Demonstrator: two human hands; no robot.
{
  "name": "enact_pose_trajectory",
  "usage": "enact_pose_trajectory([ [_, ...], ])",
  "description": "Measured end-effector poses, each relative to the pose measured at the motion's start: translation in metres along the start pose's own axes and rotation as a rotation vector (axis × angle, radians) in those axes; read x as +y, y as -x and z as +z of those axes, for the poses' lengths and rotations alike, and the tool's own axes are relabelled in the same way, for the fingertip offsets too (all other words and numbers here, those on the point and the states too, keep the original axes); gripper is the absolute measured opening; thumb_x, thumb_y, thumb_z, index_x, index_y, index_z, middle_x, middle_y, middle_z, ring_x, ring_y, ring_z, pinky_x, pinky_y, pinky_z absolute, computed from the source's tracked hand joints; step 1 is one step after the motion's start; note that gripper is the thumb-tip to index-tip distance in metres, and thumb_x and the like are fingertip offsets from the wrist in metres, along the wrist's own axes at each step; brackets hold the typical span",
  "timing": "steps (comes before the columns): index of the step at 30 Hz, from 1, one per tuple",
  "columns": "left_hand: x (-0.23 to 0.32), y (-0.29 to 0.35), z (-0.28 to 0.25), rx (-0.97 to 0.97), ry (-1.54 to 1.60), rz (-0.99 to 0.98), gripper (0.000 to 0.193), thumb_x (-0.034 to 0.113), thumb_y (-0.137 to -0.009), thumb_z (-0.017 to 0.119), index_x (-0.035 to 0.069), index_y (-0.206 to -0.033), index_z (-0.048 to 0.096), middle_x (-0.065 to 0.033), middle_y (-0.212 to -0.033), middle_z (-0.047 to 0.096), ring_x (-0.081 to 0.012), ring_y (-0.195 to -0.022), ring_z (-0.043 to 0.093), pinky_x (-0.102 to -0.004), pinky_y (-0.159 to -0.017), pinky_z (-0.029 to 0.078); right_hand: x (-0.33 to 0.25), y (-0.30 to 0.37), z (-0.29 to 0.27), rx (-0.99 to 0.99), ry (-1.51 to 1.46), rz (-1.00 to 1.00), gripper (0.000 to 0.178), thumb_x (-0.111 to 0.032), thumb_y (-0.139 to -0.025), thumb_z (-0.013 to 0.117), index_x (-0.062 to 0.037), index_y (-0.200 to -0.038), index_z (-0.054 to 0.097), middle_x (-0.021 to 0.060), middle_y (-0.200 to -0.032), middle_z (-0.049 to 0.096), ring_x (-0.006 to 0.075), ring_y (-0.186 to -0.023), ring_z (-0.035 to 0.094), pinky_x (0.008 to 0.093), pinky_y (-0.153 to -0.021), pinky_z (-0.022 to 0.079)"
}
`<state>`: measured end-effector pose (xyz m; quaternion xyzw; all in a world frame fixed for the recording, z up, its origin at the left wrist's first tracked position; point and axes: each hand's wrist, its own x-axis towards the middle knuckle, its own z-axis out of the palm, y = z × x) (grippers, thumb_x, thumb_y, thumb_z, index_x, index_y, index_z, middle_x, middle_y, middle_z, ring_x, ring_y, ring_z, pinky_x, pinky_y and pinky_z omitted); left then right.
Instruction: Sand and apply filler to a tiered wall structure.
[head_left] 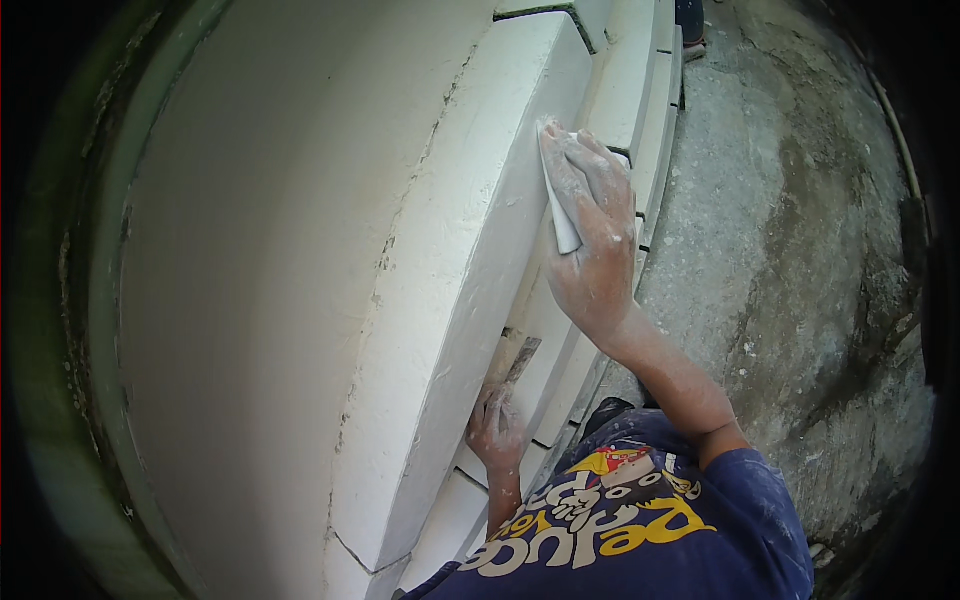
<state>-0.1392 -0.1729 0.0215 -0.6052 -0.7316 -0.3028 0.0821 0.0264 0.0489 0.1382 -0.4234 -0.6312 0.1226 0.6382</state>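
A long white plastered block [480, 220] runs from the upper middle down to the lower left. My right hand [597, 205], coated in white dust, presses a folded white sheet [562, 222] against the block's right side face. The fingers lie close together over it, and the sheet's lower corner sticks out below the palm. Lower down, my left hand [497, 428] is beside the block's underside, its fingers bent around what looks like a putty knife [522, 358]. The flat grey blade points up and away from that hand; its handle is hidden.
Left of the block is a smooth white surface [250, 260] with a rough crack along the joint. More white stepped blocks [625, 90] stand to the right, with dark gaps. A stained concrete floor [780, 200] lies farther right. Part of a person's foot [694, 50] shows at the top.
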Motion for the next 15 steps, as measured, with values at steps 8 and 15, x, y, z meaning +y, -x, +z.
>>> enact_pose_trajectory([
  [8,-0.003,0.001,-0.001,0.007,-0.018,0.034,0.014,-0.002,-0.084,0.061,0.001,-0.094,0.069,-0.0156,-0.099,0.068,-0.0364,-0.092,0.066,-0.0438,-0.082,0.053,-0.009,0.030,-0.019,-0.171,-0.065,-0.063,0.071,0.014,-0.070,0.057,-0.0051,-0.138,0.057,0.0135,-0.141,0.055,0.0328,-0.140,0.039,0.0464,-0.117,0.032],
  [15,-0.008,0.002,0.002,-0.018,-0.043,0.044,0.015,0.006,-0.083,0.067,0.004,-0.097,0.070,-0.0157,-0.102,0.068,-0.0374,-0.096,0.066,-0.0454,-0.084,0.053,0.006,0.017,0.006,0.009,-0.146,-0.006,0.073,0.012,-0.077,0.058,-0.0140,-0.145,0.051,0.0125,-0.143,0.053,0.0329,-0.138,0.040,0.0496,-0.116,0.033],
])
